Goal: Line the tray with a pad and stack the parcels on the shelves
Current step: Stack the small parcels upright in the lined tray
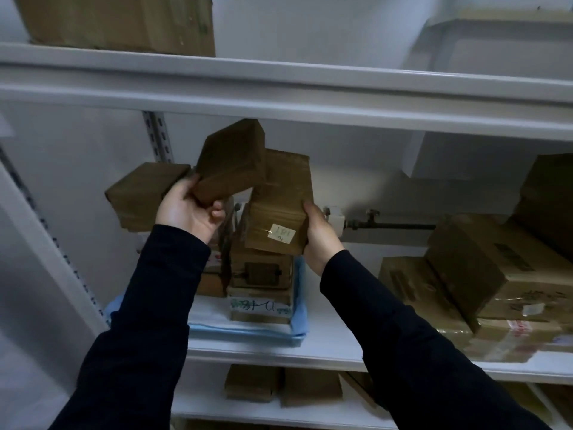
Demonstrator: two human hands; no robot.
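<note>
My left hand (189,211) grips a small brown parcel (231,161), tilted, raised in front of the middle shelf. My right hand (319,240) holds a longer brown parcel (280,203) that carries a pale label; the two parcels touch. Below them a stack of brown parcels (260,274) stands on a white-and-blue pad (248,332) that lines a tray on the middle shelf (335,352). Another brown parcel (144,193) sits at the left, behind my left hand; what it rests on is hidden.
Large taped cardboard boxes (483,290) fill the right of the middle shelf. A big box (117,23) sits on the upper shelf. More parcels (282,387) lie on the lower shelf. A pipe with a valve (372,223) runs along the back wall.
</note>
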